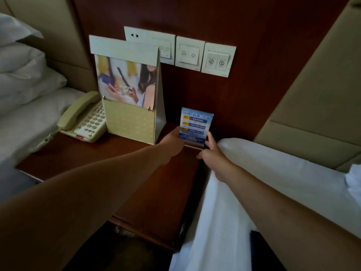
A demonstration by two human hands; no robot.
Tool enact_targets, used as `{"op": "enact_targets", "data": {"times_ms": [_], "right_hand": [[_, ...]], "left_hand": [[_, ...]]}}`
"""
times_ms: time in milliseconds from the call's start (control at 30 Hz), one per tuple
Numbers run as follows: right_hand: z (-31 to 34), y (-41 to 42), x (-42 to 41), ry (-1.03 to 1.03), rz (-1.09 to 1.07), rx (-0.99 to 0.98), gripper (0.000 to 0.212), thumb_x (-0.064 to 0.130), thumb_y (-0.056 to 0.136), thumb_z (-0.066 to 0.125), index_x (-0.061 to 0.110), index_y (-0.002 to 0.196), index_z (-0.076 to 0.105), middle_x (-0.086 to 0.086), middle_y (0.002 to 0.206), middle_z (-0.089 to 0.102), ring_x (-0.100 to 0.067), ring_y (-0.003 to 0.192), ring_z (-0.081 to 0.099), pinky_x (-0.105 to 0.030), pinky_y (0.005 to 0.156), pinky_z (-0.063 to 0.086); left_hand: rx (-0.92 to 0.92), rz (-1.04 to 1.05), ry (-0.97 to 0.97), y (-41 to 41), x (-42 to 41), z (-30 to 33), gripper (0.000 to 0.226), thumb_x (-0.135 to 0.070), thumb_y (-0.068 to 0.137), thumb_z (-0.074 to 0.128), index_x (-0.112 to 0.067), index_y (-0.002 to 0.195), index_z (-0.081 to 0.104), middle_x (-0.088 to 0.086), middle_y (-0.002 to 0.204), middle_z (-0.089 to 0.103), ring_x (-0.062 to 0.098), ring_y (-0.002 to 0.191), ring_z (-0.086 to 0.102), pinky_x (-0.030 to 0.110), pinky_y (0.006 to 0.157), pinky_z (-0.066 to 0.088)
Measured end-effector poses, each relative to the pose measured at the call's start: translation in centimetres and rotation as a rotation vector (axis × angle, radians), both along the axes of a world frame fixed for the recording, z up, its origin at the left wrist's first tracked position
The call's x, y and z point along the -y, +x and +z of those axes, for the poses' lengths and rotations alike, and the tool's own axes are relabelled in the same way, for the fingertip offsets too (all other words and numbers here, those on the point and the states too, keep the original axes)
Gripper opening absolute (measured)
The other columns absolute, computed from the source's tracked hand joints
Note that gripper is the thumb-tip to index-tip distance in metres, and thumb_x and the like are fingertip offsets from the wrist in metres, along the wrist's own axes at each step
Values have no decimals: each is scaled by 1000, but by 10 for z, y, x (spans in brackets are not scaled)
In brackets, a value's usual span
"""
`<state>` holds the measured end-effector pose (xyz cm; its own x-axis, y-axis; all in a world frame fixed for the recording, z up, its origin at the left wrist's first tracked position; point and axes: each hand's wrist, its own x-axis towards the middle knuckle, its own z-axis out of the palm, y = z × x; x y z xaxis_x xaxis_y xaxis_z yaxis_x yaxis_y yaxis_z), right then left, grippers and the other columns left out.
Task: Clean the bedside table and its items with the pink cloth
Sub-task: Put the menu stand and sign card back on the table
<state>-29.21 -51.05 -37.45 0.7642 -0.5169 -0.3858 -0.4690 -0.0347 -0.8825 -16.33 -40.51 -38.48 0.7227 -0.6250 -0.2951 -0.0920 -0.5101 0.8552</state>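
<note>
A small blue printed card in a clear acrylic stand, sitting right of centre in the frame on the dark polished wooden bedside table, is being held at both lower edges: the left hand is pinching its left side with curled fingers, and the right hand is touching its right side with a thumb raised, though how tightly those fingers are closing cannot be told. The pink cloth is not being shown anywhere in the frame. The stand is likely to be slippery and light, so it could be tipped or dropped against the table edge if only one side is being gripped. Just left of it, a tall cream cardboard brochure holder with a glossy photo leaflet is standing upright and could be knocked over by the left forearm. Further left, a beige plastic push-button telephone is resting near the table's edge beside soft white bedding. At the lower right, a smooth white sheet is being brushed by the right arm. Matte cream switch plates are being seen on the wall above.
</note>
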Motion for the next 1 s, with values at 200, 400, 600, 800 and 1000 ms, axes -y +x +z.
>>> {"op": "enact_targets", "data": {"times_ms": [200,400,600,800,1000], "right_hand": [[-16,21,6,-1,12,10,103,-6,93,54,47,161,-3,4,163,30,-17,133,37,-33,99,38],[-21,23,8,-40,19,-81,104,4,96,60,44,160,-10,1,168,22,-25,148,32,-31,101,34],[2,-15,-7,-488,230,-262,101,38,93,68,32,163,-4,-5,169,17,-31,151,27,-44,120,32],[46,-93,-21,-772,385,-386,91,58,97,56,30,164,2,-6,172,2,-33,157,5,-47,124,21],[74,-197,-43,-930,437,-492,88,62,97,51,32,164,3,-1,173,-4,-31,158,1,-46,124,20]], "left_hand": [[-45,26,-93,37,19,-36,72,-2,81,54,-56,129,52,-11,127,65,22,112,66,51,106,50],[73,3,-12,11,3,-10,66,-10,95,50,-43,149,30,-5,129,65,20,108,66,39,90,55],[360,-270,232,-32,-30,8,84,-24,93,54,-40,160,6,5,164,28,34,144,39,49,111,42],[665,-554,529,-97,-75,44,88,-53,99,49,-36,160,-12,-3,168,-22,30,156,-12,54,124,5],[798,-613,569,-185,-102,80,88,-63,96,48,-36,161,-5,-1,169,-21,32,156,-11,60,124,8]]}}
